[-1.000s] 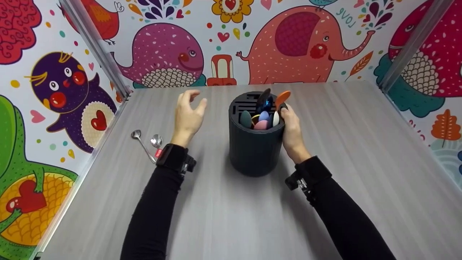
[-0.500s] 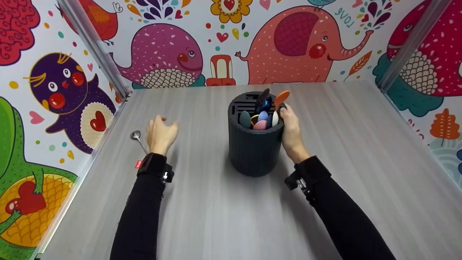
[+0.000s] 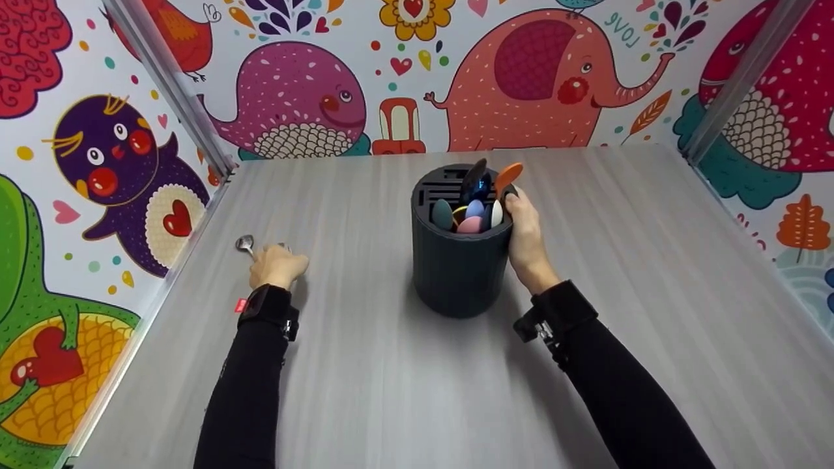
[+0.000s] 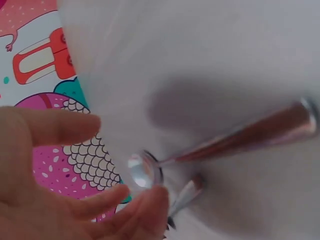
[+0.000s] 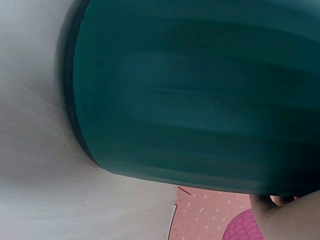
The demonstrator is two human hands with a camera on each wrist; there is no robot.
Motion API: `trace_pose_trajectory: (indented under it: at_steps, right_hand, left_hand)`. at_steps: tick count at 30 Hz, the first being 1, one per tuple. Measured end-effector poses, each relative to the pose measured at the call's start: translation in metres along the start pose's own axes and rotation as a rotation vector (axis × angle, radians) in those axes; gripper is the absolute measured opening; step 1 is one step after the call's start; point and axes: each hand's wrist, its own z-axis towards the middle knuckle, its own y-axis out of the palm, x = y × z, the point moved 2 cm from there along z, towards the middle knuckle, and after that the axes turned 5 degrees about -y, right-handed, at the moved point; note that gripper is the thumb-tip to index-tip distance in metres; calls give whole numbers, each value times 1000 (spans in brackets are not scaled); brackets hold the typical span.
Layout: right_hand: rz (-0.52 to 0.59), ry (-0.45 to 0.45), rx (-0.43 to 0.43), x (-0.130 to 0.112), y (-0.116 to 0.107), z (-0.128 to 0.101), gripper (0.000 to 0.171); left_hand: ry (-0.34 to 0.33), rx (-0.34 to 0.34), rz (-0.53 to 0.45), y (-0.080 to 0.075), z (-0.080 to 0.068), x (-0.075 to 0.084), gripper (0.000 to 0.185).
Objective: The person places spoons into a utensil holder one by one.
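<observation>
My left hand (image 3: 277, 266) is low over two metal spoons at the left of the table. In the left wrist view its thumb and fingers stand apart, with nothing between them. One spoon (image 4: 142, 170) lies just beyond the fingertips, its handle running right; part of a second metal utensil (image 4: 187, 194) shows below it. In the head view the small ladle-like bowl (image 3: 244, 243) shows left of the hand, which covers most of both. My right hand (image 3: 528, 241) holds the right side of a dark ribbed utensil holder (image 3: 459, 273), near its rim.
Several coloured utensils stand in the holder, including an orange spoon (image 3: 509, 174) and a pink one (image 3: 470, 225). A red tag (image 3: 240, 305) shows beside the left wrist. Printed cartoon panels and metal posts (image 3: 172, 91) bound the table (image 3: 391, 391) at back and sides.
My left hand has moved left and down from beside the holder to over the spoons. The right hand and the holder have stayed put.
</observation>
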Motion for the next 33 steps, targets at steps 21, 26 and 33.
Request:
trace_pose_trajectory:
  at_steps: [21, 26, 33]
  right_hand:
    - [-20, -19, 3, 0, 0, 2, 52]
    - [-28, -27, -1, 0, 0, 1, 52]
    - [-13, -20, 2, -1, 0, 0, 50]
  left_hand:
    - [-43, 49, 121, 11, 13, -12, 45]
    - [-22, 62, 132, 16, 15, -12, 41]
    - [46, 77, 190, 23, 17, -9, 39]
